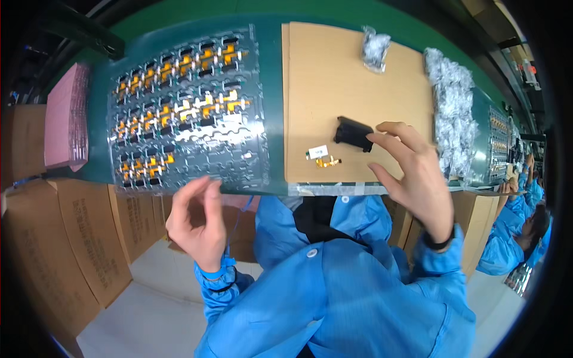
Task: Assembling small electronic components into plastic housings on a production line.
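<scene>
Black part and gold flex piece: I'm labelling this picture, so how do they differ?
The black part is blocky, the gold flex piece thin. The black part is clearly larger than the gold flex piece. The black part is near the right hand; the gold flex piece lies farther away. Both lie on the brown board.

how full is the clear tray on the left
Partly full: orange and black parts sit in the upper rows of the clear tray, while its lower right looks mostly bare.
</scene>
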A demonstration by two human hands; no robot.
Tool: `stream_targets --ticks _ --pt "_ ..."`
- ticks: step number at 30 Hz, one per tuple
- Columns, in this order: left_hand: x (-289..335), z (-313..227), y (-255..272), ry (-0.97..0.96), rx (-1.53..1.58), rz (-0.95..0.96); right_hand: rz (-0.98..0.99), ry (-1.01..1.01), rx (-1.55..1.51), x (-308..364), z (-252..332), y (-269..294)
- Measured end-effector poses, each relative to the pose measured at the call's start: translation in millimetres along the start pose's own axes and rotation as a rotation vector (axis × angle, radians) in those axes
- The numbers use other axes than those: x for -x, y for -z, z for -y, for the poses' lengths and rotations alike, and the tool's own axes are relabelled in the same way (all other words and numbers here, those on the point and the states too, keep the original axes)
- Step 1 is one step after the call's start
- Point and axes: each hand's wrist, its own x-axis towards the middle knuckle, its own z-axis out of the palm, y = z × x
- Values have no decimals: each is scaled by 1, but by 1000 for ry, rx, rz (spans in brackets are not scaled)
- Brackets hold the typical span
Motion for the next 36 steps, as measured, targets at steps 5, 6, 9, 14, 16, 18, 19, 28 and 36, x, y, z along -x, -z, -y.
stream_targets --ticks 5,6,9,14,16,18,19,28,36 --pt "0 -23 -75 -249 -265 416 -183 -117 -198 30 -6 -66" --pt "-1 -22 -86 -293 -312 458 -171 -127 -220 30 -3 -73" --pt "-4 -18 -104 -287 -393 534 -143 -219 -248 28 -6 -83" --pt "-6 -17 -116 -254 -396 604 -116 -351 -442 44 -13 -85" --pt "-5 -16 -118 -260 -400 591 -122 -344 -538 50 -12 -86" --pt "-5 -16 -117 -151 -316 583 -35 -396 -764 51 -8 -84" --pt "-4 -17 -116 -153 -325 593 4 -410 -883 53 -9 -84" --pt "15 -29 -112 214 142 439 -75 -554 -1378 48 -6 -93" --pt "30 -46 -120 244 322 349 -302 -438 -1633 30 -2 -91"
